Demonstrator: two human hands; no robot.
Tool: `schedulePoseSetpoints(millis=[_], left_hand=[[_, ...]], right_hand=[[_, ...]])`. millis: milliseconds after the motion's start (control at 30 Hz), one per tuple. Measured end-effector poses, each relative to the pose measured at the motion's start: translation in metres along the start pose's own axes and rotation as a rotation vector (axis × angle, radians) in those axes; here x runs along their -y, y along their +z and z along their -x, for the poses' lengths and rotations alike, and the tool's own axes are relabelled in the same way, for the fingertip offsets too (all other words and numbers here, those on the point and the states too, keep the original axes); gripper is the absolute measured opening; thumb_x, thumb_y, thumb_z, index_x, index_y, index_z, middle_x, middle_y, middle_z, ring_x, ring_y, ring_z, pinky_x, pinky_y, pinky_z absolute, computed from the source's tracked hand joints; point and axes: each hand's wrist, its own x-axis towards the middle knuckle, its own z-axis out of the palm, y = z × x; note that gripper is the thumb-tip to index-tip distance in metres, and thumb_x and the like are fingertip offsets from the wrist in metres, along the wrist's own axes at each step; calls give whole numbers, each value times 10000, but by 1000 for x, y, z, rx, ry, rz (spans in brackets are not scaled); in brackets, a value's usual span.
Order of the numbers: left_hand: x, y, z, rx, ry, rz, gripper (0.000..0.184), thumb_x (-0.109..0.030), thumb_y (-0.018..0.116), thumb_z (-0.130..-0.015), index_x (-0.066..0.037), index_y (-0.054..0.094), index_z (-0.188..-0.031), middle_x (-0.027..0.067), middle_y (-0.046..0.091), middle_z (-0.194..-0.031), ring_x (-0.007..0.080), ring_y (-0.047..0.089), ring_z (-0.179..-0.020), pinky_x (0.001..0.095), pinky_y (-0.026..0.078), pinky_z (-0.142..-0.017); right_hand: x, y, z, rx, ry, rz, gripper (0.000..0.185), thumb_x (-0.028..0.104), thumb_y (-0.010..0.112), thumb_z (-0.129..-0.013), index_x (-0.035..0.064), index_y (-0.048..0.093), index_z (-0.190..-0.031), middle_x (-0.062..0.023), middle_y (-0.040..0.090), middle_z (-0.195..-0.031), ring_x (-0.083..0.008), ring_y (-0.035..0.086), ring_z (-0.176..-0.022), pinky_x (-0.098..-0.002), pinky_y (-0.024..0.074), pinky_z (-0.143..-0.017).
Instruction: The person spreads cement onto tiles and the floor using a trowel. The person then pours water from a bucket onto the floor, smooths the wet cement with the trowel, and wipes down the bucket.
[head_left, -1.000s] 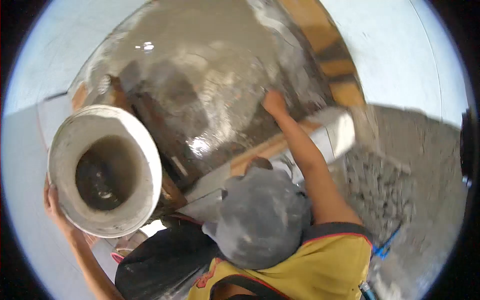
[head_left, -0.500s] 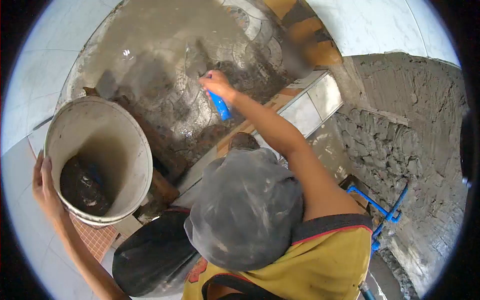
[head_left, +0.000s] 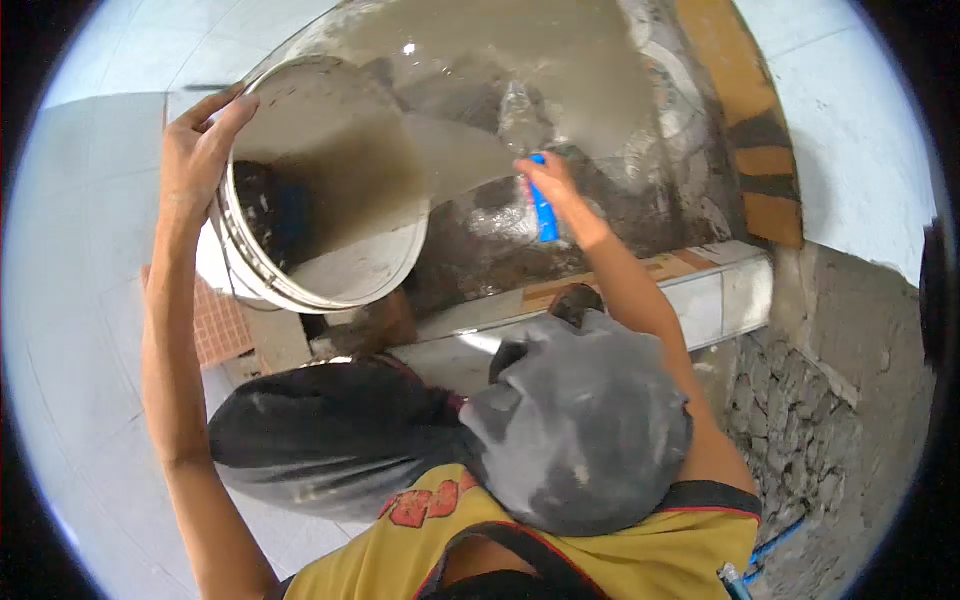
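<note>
My left hand (head_left: 198, 150) grips the upper left rim of a white bucket (head_left: 365, 275), thumb over the edge. The bucket leans to the right, with murky grey-brown liquid (head_left: 350, 170) inside its mouth. A dark lump and something blue show deep inside it. My right hand (head_left: 556, 185) is closed round the blue handle of a trowel (head_left: 545, 218). The trowel's blade points away from me, over the wet floor, and its outline is partly lost in glare. Thin grey slurry (head_left: 480, 40) covers much of the floor beyond the bucket.
A low tiled ledge (head_left: 700, 305) runs between my knees and the wet floor. Rough grey mortar (head_left: 790, 420) and blue pipes (head_left: 775, 540) lie at the right. Pale tiled walls flank the work area. Small orange tiles (head_left: 220, 325) sit below the bucket.
My left hand has moved up the bucket's rim, and the bucket has tipped rightward, its liquid nearer the lip. The trowel stays in my right hand. The whole view has shifted.
</note>
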Motion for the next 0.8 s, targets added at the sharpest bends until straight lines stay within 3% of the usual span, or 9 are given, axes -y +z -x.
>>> schedulePoseSetpoints(millis=[200, 333, 400, 467, 600, 633, 667, 733, 800], left_hand=[[-12, 2, 5, 65, 63, 5, 523, -311, 714, -811, 67, 643, -1165, 68, 634, -781, 77, 540, -678, 218, 420, -600], [-15, -6, 3, 147, 160, -148, 520, -354, 679, -827, 22, 651, -1185, 51, 629, -759, 75, 518, -664, 231, 418, -594], [-12, -1, 8, 110, 201, -6, 535, -390, 670, -821, 10, 660, -1176, 47, 622, -735, 83, 519, -651, 241, 414, -579], [-29, -2, 15, 195, 43, 8, 490, -312, 660, -882, 24, 611, -1235, 175, 681, -977, 168, 651, -842, 269, 531, -764], [-21, -8, 10, 207, 124, -175, 479, -299, 660, -883, 26, 612, -1232, 155, 679, -937, 153, 638, -824, 256, 511, -749], [-24, 1, 15, 114, 147, -93, 534, -405, 681, -808, 7, 676, -1149, 54, 621, -730, 98, 539, -650, 259, 431, -578], [-25, 1, 15, 136, 180, -139, 533, -398, 686, -808, 11, 675, -1149, 51, 622, -735, 98, 535, -648, 255, 433, -591], [-35, 5, 19, 171, 174, -194, 527, -378, 687, -812, 18, 668, -1158, 52, 622, -743, 96, 538, -671, 247, 433, -619], [-29, 9, 16, 192, 208, -155, 519, -342, 691, -810, 23, 653, -1178, 134, 685, -875, 158, 599, -775, 296, 474, -742]], right_hand=[[11, 1, 16, 20, 60, -221, 280, 308, 653, -867, 54, 559, -938, -61, 571, -659, -175, 543, -492, -336, 474, -442], [19, -1, 45, -94, 20, -203, 285, 331, 668, -860, 77, 556, -923, -39, 567, -652, -146, 540, -492, -304, 462, -441], [18, -13, 49, -25, 106, -250, 274, 339, 667, -867, 93, 554, -907, -22, 564, -632, -122, 536, -492, -274, 444, -436], [37, -8, 73, -129, -11, -181, 281, 339, 664, -873, 79, 567, -923, -6, 544, -594, -111, 521, -474, -253, 422, -431], [46, -11, 92, -109, -390, 128, 333, 345, 650, -880, 32, 569, -956, -60, 589, -622, -164, 574, -499, -320, 464, -487], [47, -9, 91, -116, -456, 260, 363, 366, 643, -880, 20, 568, -960, -77, 604, -637, -178, 590, -511, -339, 475, -506], [53, -14, 89, -137, -512, 399, 394, 387, 637, -881, 9, 566, -964, -94, 618, -651, -192, 605, -522, -357, 487, -525], [70, -39, 85, -17, -151, 787, 435, 438, 610, -869, 5, 585, -891, -125, 633, -664, -224, 635, -561, -399, 500, -572], [44, -63, 81, -134, -104, 714, 435, 439, 609, -850, 5, 601, -828, -125, 622, -635, -234, 629, -549, -396, 495, -566]])
